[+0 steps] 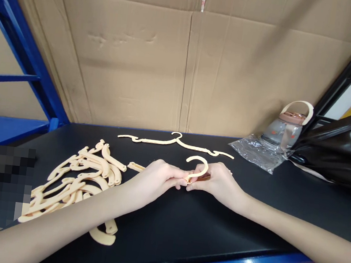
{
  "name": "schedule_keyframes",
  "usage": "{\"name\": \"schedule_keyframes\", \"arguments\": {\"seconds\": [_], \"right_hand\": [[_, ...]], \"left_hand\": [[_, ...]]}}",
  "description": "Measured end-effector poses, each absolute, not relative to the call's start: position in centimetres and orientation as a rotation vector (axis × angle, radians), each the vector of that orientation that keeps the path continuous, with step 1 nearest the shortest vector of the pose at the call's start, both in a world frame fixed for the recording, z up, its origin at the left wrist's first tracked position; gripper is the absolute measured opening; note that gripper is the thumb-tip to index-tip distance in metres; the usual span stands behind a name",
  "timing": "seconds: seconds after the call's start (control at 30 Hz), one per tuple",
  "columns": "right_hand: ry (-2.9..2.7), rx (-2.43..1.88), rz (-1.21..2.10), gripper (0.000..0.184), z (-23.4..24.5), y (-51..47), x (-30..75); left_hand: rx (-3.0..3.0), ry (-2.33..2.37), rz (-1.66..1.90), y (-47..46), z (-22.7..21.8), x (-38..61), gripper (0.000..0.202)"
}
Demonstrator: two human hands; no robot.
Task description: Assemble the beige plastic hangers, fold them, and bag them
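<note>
My left hand (157, 176) and my right hand (217, 182) meet over the middle of the black table (184, 221), fingers pinched together. Between them they grip a cream plastic hanger hook (197, 164) whose curved top rises above the fingertips. A cream arm piece (136, 167) sticks out to the left from behind my left hand. A small brown part shows under my right fingers; I cannot make it out. Behind the hands lies an assembled cream hanger (176, 142), flat on the table.
A pile of several loose cream hanger parts (75, 179) lies at the left. At the back right sit a clear plastic bag (255, 151), a water bottle with a cream handle (285, 127) and a black bag (334, 154). Cardboard (186, 65) walls the back; blue shelf frame (23, 51) left.
</note>
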State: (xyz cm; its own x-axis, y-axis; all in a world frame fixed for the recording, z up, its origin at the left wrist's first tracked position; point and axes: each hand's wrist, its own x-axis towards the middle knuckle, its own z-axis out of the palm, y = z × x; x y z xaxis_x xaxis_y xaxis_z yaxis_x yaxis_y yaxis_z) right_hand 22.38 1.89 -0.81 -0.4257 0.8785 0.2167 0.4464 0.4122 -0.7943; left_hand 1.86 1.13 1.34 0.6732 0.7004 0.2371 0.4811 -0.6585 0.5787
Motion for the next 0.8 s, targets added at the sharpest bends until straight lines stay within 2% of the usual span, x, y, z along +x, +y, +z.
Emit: {"name": "schedule_keyframes", "arguments": {"seconds": [0.23, 0.43, 0.6, 0.8], "right_hand": [[-1.885, -0.980, 1.116, 0.019, -2.2, 2.7, 22.2], [-1.812, -0.905, 1.151, 0.029, -1.3, 3.1, 22.0], [-1.731, -0.877, 1.156, 0.037, -0.5, 2.8, 21.8], [-1.720, -0.934, 1.185, 0.038, -0.5, 2.5, 21.8]], "left_hand": [[2.441, 1.066, 0.568, 0.8, 1.6, 2.1, 0.024], [2.283, 1.093, 0.824, 0.9, 0.8, 2.7, 0.028], [2.248, 1.071, 0.873, 1.1, 0.4, 2.8, 0.023], [2.302, 1.049, 0.834, 1.1, -0.1, 2.6, 0.037]]}}
